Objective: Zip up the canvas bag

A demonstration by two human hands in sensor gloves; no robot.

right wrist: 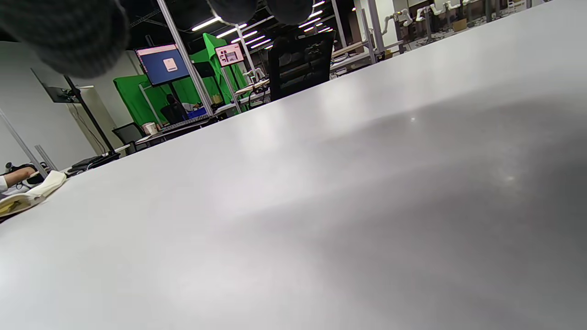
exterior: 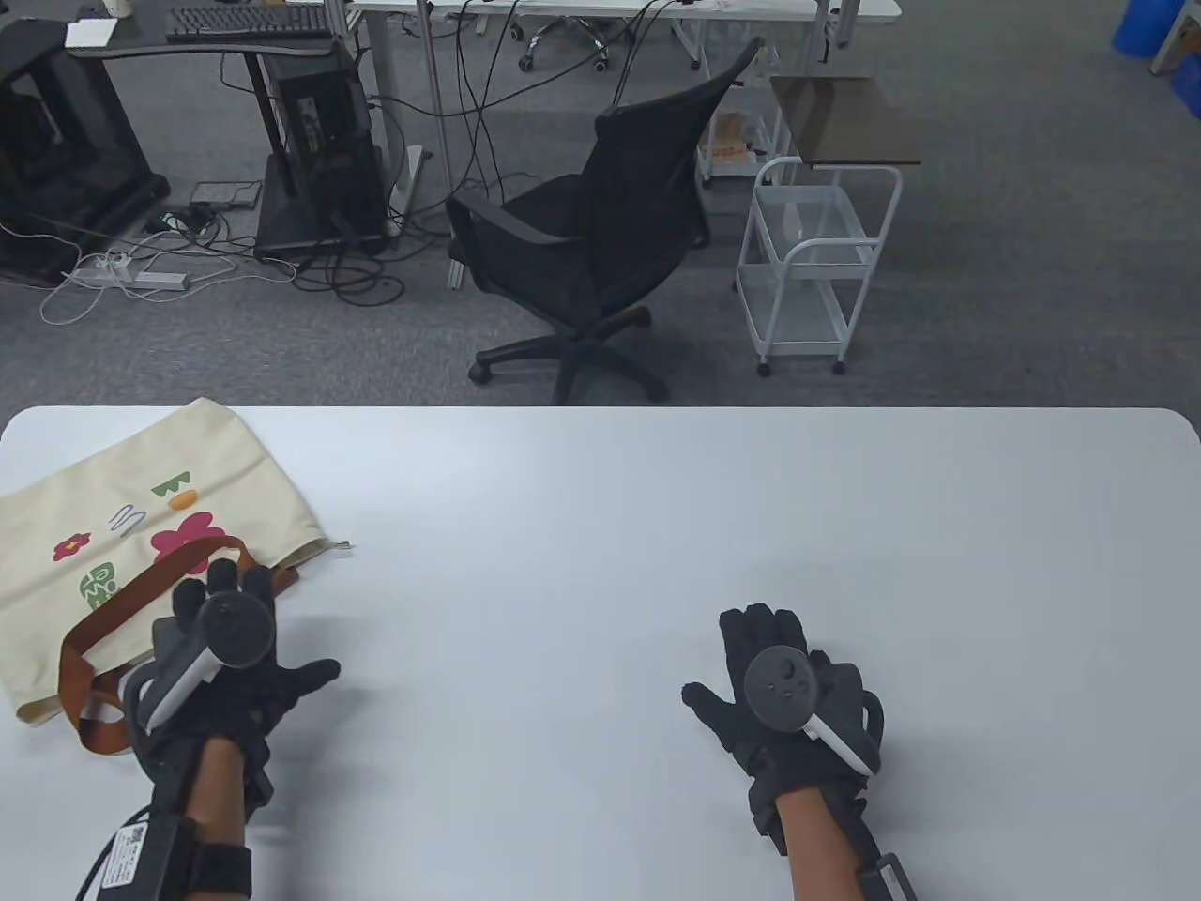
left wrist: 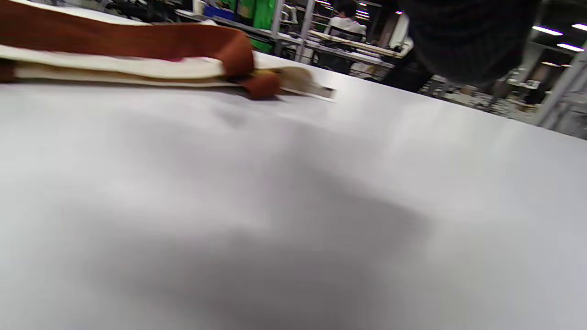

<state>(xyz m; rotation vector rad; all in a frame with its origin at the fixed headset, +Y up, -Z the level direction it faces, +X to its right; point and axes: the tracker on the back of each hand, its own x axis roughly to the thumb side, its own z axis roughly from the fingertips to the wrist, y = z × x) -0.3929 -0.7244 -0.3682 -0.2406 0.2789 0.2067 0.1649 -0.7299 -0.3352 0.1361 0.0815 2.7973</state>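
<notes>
The canvas bag [exterior: 141, 526] lies flat on the left side of the white table [exterior: 657, 526], near the far left corner. The left hand [exterior: 235, 657] is right beside it, at the bag's near edge. Its fingertips [exterior: 222, 574] sit over the edge of the bag by the brown strap [exterior: 122, 601]. I cannot tell if they touch the bag. The fingers look spread out and not holding anything.

The bag is cream colored. It has pictures on it: pink flowers, a green shape, an orange spot and some white squiggles. The brown strap makes a loop across the bag and hangs off its near corner. At the bag's right corner a small zipper end [exterior: 340, 545] sticks out onto the table. In the left wrist view the strap [left wrist: 137, 41] lies on top of the cream cloth [left wrist: 114, 68], and the little end piece [left wrist: 321, 91] pokes out.

The right hand [exterior: 788, 694] is well apart from the bag, over the right part of the table. Its fingers are spread and it holds nothing.

Behind the table stand a black office chair [exterior: 600, 235] and a white cart [exterior: 807, 263].
</notes>
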